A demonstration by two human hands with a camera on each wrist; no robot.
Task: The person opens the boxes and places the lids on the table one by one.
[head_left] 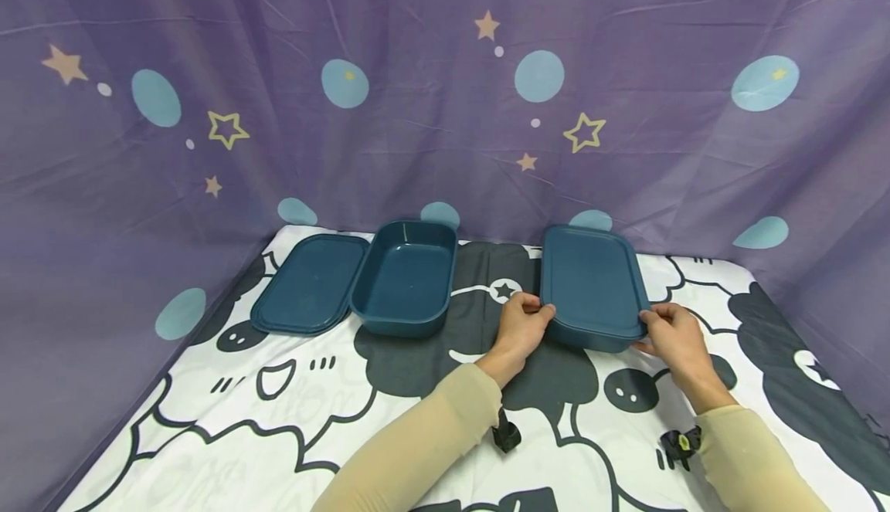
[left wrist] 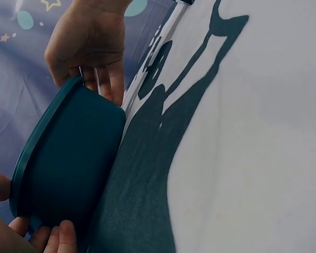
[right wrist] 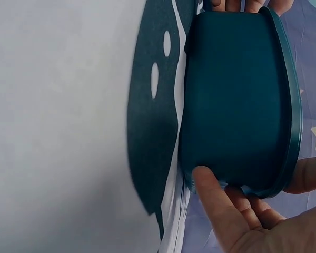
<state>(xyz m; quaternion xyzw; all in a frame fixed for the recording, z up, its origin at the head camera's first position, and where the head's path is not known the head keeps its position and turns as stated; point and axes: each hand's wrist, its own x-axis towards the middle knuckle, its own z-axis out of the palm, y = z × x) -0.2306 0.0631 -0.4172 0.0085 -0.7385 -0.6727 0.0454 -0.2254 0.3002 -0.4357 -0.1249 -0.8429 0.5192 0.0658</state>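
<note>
A dark teal food container [head_left: 594,284] with its lid on sits at the right of the cloth. My left hand [head_left: 521,330] grips its near left corner, thumb at the lid's edge and fingers against the side wall. At the near right corner my right hand [head_left: 674,342] holds it the same way. Each wrist view shows the container's smooth end wall [right wrist: 237,100] between both hands, its base low over the cloth. Left of it stands an open matching container [head_left: 403,284], and a flat teal lid [head_left: 310,284] lies beside that.
A white cloth [head_left: 208,466] with black cartoon drawings covers the table. Behind it hangs a purple curtain [head_left: 431,33] with stars and blue dots, close to the containers' far ends. Black straps with small parts [head_left: 506,433] hang at both wrists.
</note>
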